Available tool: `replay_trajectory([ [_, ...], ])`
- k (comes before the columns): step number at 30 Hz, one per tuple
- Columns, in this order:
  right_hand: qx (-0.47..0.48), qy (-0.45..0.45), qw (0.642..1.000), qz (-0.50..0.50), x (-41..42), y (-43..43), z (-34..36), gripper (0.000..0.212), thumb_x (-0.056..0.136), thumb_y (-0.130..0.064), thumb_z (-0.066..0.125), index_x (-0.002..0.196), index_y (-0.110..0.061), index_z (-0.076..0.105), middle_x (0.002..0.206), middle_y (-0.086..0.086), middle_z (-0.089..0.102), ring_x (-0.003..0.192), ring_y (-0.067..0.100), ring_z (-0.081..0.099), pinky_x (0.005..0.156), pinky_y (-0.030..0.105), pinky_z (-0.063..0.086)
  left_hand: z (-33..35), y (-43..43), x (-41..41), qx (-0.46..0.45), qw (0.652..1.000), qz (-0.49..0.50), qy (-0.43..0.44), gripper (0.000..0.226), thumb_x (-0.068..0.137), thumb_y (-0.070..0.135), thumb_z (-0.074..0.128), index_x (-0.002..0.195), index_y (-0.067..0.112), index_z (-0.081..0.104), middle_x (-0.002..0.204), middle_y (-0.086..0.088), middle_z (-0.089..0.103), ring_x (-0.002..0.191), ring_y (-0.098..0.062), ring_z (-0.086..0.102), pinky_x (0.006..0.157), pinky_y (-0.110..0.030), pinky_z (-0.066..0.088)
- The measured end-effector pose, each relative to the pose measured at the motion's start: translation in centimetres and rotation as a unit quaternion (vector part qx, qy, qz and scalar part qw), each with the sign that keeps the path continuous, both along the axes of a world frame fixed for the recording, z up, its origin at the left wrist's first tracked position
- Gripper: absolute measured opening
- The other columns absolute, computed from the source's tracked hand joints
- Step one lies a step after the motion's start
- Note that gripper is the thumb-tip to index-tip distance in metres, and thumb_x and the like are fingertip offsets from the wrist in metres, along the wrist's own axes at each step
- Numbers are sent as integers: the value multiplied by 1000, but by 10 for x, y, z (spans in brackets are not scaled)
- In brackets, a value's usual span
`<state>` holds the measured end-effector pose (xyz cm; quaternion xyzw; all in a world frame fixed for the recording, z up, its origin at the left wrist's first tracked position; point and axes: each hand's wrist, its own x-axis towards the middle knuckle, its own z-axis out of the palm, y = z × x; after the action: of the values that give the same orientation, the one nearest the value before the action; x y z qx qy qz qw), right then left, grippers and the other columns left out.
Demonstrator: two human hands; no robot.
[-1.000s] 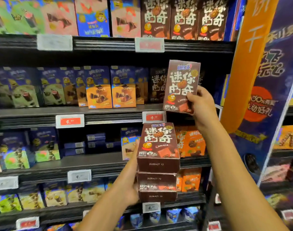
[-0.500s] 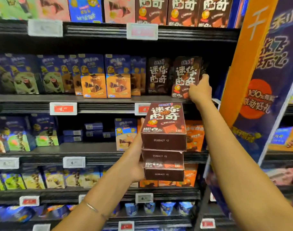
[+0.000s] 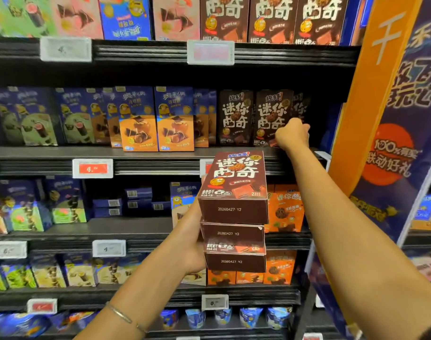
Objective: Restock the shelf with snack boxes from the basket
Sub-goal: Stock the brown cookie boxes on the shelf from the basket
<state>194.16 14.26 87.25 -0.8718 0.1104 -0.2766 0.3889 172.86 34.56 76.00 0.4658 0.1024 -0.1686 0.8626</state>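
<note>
My left hand (image 3: 194, 251) holds a stack of three brown snack boxes (image 3: 234, 209) from the left side, level with the third shelf. My right hand (image 3: 293, 134) reaches up to the second shelf (image 3: 148, 153). Its curled fingers are round the lower right edge of a brown snack box (image 3: 271, 111), which stands upright on that shelf. A matching brown box (image 3: 235, 116) stands just left of it, and another shows partly behind my hand. No basket is in view.
Blue and orange snack boxes (image 3: 158, 119) fill the second shelf to the left. Orange boxes (image 3: 285, 207) stand behind the stack on the third shelf. An orange and blue promotional banner (image 3: 381, 114) rises along the shelf's right side. Price tags line the shelf edges.
My right hand carried the brown box from in front of the shelf into the row and set it upright beside the matching box. The stack in my left hand rose slightly.
</note>
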Motion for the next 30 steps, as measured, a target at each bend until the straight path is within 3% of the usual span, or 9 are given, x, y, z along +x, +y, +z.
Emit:
replay_trajectory([
  [3, -1, 1, 1000, -3, 5, 2, 0, 41, 96, -14, 55, 136, -6, 51, 145, 20, 43, 128, 41, 48, 101, 49, 46, 1, 5, -1, -5, 1000, 4, -4, 52, 89, 61, 73, 89, 10, 84, 108, -16, 80, 89, -35, 79, 80, -46, 64],
  [8, 17, -4, 1000, 5, 10, 5, 3, 34, 93, -15, 57, 125, -4, 59, 132, 21, 57, 116, 41, 59, 93, 46, 53, 6, 10, -2, 0, 1000, -3, -14, 53, 75, 57, 80, 98, 10, 80, 111, -17, 79, 94, -36, 76, 92, -50, 59],
  [13, 36, -17, 999, 21, 10, 11, 4, 32, 92, -19, 58, 120, -4, 60, 123, 20, 62, 109, 38, 61, 83, 41, 50, 5, 16, 2, -8, 1000, -1, -25, 51, 83, 61, 76, 88, 11, 84, 105, -16, 80, 87, -36, 79, 80, -48, 63],
  [20, 70, -29, 996, 53, -11, 12, 6, 52, 94, -26, 56, 140, -4, 43, 139, 20, 52, 125, 37, 52, 104, 50, 47, 1, 21, 7, -35, 999, -3, -34, 58, 87, 68, 71, 84, 13, 86, 108, -16, 80, 89, -35, 80, 74, -48, 65],
  [22, 90, -80, 989, 84, -36, 17, 6, 54, 96, -32, 58, 142, -7, 41, 136, 14, 54, 119, 28, 56, 96, 43, 50, 0, 20, 7, -40, 998, -1, -41, 59, 88, 70, 69, 86, 14, 87, 110, -16, 80, 90, -35, 80, 72, -48, 65],
  [25, 121, -119, 967, 192, -94, 28, -2, 44, 94, -50, 59, 128, -23, 56, 121, -4, 62, 101, 10, 61, 81, 30, 51, -1, 19, 6, -45, 997, -6, -64, 61, 94, 70, 61, 87, 16, 88, 107, -14, 81, 89, -33, 81, 69, -45, 65],
  [28, 120, -53, 944, 303, -147, 35, -11, 44, 86, -72, 55, 109, -35, 61, 113, -7, 70, 103, 11, 68, 81, 35, 55, 2, 19, 5, -47, 995, -1, -84, 64, 99, 70, 53, 88, 17, 88, 107, -14, 82, 91, -32, 81, 68, -44, 65],
  [30, 117, -10, 936, 333, -167, 36, -14, 58, 82, -79, 54, 117, -33, 60, 113, -5, 71, 104, 12, 69, 86, 41, 57, 5, 19, 4, -45, 994, -2, -100, 69, 101, 72, 48, 91, 18, 88, 109, -14, 81, 93, -31, 81, 69, -44, 65],
])
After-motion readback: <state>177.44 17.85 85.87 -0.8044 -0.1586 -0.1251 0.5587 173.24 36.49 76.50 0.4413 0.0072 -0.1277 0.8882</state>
